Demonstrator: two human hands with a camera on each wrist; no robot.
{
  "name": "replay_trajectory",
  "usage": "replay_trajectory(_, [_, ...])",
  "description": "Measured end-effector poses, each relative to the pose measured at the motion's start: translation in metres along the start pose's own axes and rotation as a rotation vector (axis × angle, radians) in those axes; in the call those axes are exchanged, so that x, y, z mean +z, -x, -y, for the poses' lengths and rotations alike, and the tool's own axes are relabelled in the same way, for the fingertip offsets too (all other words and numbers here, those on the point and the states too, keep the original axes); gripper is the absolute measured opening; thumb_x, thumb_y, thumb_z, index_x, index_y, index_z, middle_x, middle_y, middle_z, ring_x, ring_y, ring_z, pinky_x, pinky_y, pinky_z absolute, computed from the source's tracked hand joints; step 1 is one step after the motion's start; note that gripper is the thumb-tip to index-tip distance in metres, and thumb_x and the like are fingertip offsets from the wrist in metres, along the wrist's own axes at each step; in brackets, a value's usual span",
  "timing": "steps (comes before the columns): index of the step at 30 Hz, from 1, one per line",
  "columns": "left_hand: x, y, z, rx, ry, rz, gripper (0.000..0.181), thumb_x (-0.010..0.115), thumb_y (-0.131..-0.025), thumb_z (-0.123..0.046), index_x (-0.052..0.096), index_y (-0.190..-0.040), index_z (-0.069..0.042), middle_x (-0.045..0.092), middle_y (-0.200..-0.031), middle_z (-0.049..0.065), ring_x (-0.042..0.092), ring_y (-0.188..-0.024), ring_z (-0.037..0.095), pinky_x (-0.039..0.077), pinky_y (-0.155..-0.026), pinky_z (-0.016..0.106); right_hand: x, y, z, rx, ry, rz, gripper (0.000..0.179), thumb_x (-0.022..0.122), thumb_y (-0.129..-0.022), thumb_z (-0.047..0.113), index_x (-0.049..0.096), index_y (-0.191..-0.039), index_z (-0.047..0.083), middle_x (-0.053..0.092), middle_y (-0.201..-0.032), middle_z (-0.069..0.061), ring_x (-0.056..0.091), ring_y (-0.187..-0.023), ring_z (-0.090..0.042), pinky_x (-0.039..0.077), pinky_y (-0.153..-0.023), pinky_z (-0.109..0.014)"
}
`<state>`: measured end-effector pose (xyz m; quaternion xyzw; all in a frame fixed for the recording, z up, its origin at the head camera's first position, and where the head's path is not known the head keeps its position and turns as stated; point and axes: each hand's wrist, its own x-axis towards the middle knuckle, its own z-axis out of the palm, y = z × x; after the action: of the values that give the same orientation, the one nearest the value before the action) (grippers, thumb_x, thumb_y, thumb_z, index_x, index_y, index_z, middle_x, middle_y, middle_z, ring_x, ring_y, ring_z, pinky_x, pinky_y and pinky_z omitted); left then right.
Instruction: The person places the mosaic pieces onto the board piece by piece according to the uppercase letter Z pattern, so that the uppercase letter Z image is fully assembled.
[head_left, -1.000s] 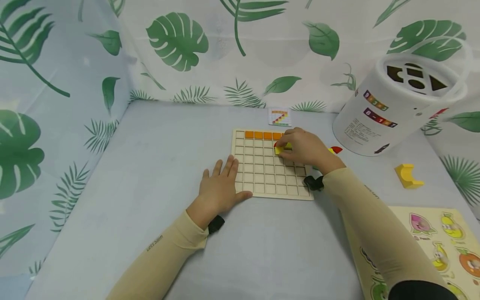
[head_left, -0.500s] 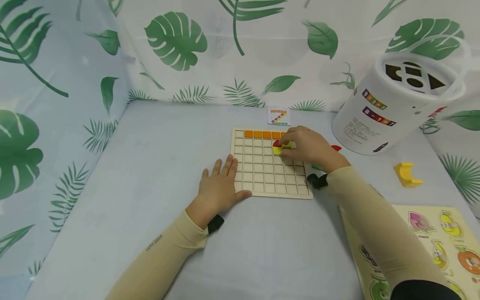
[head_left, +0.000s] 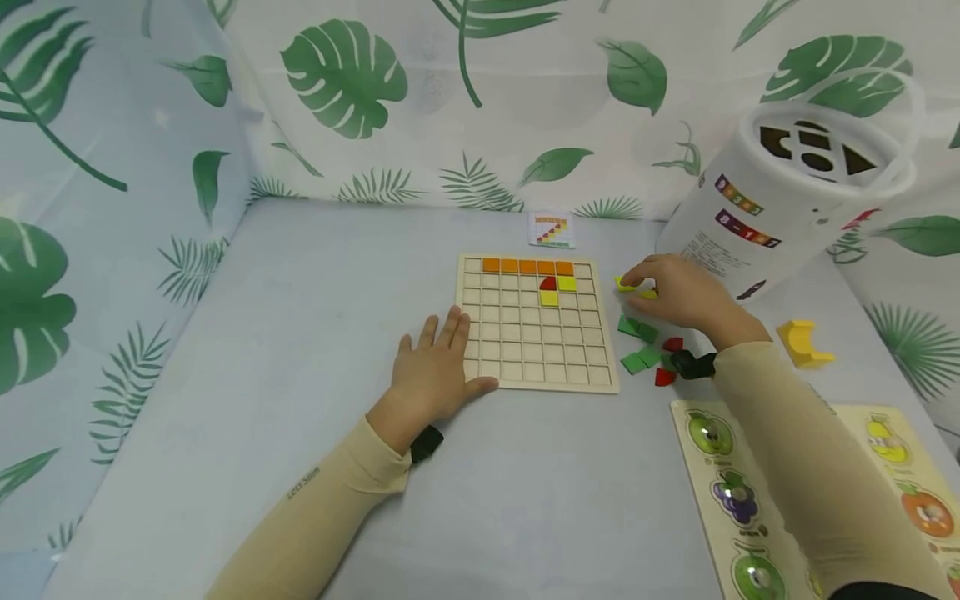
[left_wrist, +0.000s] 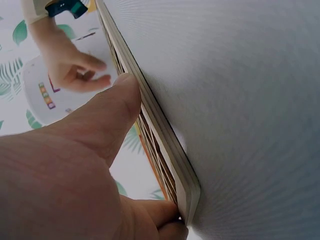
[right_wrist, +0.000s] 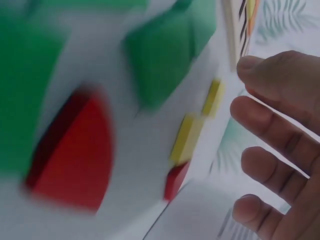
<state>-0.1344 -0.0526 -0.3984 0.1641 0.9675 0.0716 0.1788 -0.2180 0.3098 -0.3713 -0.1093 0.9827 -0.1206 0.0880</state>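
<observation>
A square wooden grid board [head_left: 517,350] lies on the table, with orange tiles [head_left: 528,267] along its top row. Below them sit a red quarter-round piece [head_left: 548,284] and two yellow tiles [head_left: 567,284]. My left hand [head_left: 429,383] rests at the board's lower left, fingers straight; its thumb touches the front edge in the left wrist view. To the right of the board, my right hand [head_left: 686,292] reaches over loose yellow tiles [right_wrist: 185,137]. In the right wrist view, its fingers are spread apart and hold nothing.
Green tiles [head_left: 637,327] and red quarter-rounds [head_left: 665,377] lie right of the board. A pattern card [head_left: 551,230] is behind it. A white bucket [head_left: 780,192] stands back right, near a yellow arched block [head_left: 805,344]. A fruit puzzle board [head_left: 772,492] lies front right.
My right hand has let go of the yellow tile on the board and moved right to the loose pieces. The left hand stays at the board.
</observation>
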Motion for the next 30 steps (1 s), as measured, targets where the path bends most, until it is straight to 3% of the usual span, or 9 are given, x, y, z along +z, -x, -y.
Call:
replay_trajectory(4, [0.000,0.000,0.001,0.000,0.001,-0.001,0.106,0.047,-0.097,-0.075,0.003,-0.168,-0.010,0.000,-0.177,0.004,0.010,-0.164,0.035,0.022,-0.128,0.063,-0.001,0.006,-0.014,0.052,-0.011,0.027,0.037,0.076,-0.092,0.013,0.073,-0.127,0.004,0.069,-0.129,-0.021,0.059,-0.106,-0.036,0.053,-0.096,-0.056])
replay_trajectory(11, [0.000,-0.001,0.001,0.000,0.012,0.003,0.106,0.048,-0.097,-0.075,0.002,-0.168,-0.011,0.000,-0.177,0.004,0.010,-0.164,0.035,0.021,-0.128,0.064,-0.006,0.015,-0.027,0.059,0.029,0.047,0.039,0.074,-0.093,0.013,0.070,-0.131,0.003,0.065,-0.134,-0.024,0.054,-0.122,-0.043,0.043,-0.108,-0.066])
replay_trajectory(20, [-0.001,-0.001,0.000,0.002,0.017,0.008,0.106,0.048,-0.097,-0.075,0.002,-0.168,-0.012,-0.001,-0.177,0.003,0.009,-0.164,0.034,0.021,-0.128,0.063,-0.005,0.017,-0.026,0.094,0.063,0.063,0.039,0.073,-0.093,0.006,0.070,-0.132,0.004,0.068,-0.131,-0.023,0.056,-0.119,-0.043,0.043,-0.108,-0.066])
replay_trajectory(30, [0.000,-0.001,0.001,0.001,0.025,0.009,0.106,0.048,-0.097,-0.074,0.002,-0.169,-0.012,-0.001,-0.178,0.003,0.009,-0.164,0.034,0.020,-0.128,0.063,0.003,0.015,-0.020,0.042,0.088,0.010,0.034,0.071,-0.093,0.001,0.073,-0.127,0.005,0.073,-0.120,-0.017,0.059,-0.106,-0.035,0.050,-0.098,-0.056])
